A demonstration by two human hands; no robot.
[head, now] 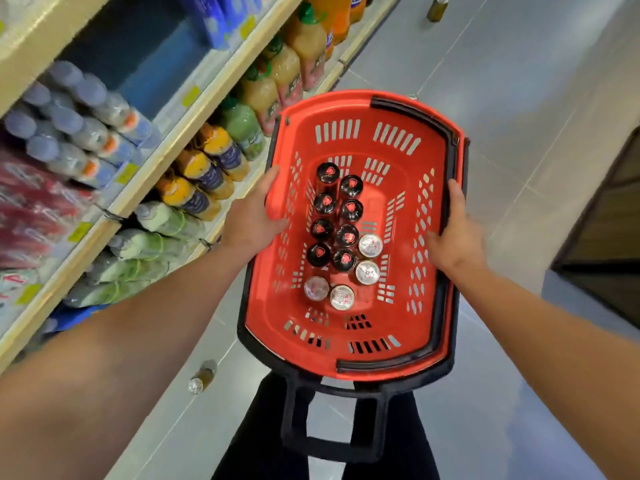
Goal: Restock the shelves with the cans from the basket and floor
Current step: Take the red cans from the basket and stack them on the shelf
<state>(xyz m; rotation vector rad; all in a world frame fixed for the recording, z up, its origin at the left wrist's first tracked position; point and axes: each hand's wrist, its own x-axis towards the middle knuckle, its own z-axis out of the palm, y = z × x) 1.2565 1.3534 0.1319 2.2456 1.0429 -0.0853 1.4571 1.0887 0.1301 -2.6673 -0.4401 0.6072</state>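
Observation:
I hold a red plastic basket (398,161) in front of me over the grey floor. My left hand (256,216) grips its left rim and my right hand (453,237) grips its right rim. Several cans stand upright on the basket's bottom: black-topped ones (327,173) in two rows and silver-topped ones (370,245) at the near end. One can (202,377) lies on the floor near the shelf base, and another (438,6) stands far up the aisle. The shelves (194,114) run along my left.
The shelves hold juice bottles (214,147), clear bottles with blue caps (79,109) and blue cartons (214,19). A black fold-down handle (332,445) hangs from the basket's near end above my legs. A dark opening (609,220) is on the right.

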